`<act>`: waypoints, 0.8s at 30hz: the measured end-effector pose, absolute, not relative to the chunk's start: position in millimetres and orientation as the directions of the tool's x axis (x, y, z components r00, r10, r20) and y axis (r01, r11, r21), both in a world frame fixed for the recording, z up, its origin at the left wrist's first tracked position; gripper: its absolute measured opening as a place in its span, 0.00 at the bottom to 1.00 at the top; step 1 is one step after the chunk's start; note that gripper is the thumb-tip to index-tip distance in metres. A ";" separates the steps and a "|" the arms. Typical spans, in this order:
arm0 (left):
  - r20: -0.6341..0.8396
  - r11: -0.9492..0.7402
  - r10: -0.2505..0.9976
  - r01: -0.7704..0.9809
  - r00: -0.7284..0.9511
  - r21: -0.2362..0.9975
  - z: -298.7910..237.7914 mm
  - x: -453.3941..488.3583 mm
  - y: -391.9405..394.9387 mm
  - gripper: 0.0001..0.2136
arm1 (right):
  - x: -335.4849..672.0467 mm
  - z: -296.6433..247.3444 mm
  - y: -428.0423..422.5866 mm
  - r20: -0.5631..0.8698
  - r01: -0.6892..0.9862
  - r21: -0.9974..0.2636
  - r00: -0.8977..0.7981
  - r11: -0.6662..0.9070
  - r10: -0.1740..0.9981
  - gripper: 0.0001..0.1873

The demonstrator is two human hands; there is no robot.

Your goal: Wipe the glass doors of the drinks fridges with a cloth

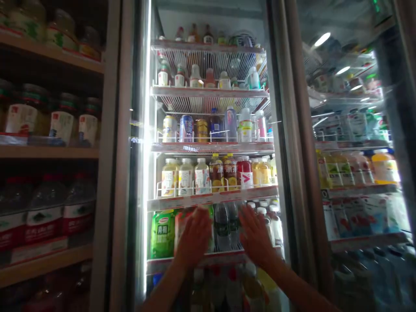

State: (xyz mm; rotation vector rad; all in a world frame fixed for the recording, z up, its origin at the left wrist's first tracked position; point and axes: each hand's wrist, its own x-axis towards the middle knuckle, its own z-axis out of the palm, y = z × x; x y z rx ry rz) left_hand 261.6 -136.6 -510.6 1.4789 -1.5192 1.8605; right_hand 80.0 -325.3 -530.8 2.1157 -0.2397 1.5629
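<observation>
My left hand is raised in front of a lit drinks fridge, fingers stretched out and slightly blurred. Behind it, a green pouch stands to the left, and a red package is partly covered by the hand. My right hand is held up a little to the right, also with fingers extended. Dark bottles show between the two hands, and white-capped bottles stand just right of the right hand. Neither hand holds anything. Whether either touches glass or goods, I cannot tell.
Above the hands, fridge shelves carry rows of bottles and cans. Metal door frames rise on both sides. Another glass-fronted cooler with juice bottles is at right. Wooden shelves with jars and bottles are at left.
</observation>
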 end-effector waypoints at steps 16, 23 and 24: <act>0.797 -0.377 -0.361 -0.706 -0.484 -0.599 -547.7 274.3 -126.0 0.23 | 92.5 -524.9 -289.9 0.862 -0.307 0.464 0.374 -0.831 0.343 0.37; 0.997 -0.601 -0.010 -0.797 -0.070 -0.062 -564.7 302.9 -86.2 0.31 | 88.0 -535.0 -285.9 0.862 -0.281 0.449 0.387 -0.848 0.328 0.34; 0.991 -0.579 -0.086 -0.804 -0.107 -0.137 -571.6 295.2 -94.0 0.29 | 91.4 -537.3 -279.7 0.852 -0.262 0.465 0.393 -0.846 0.347 0.33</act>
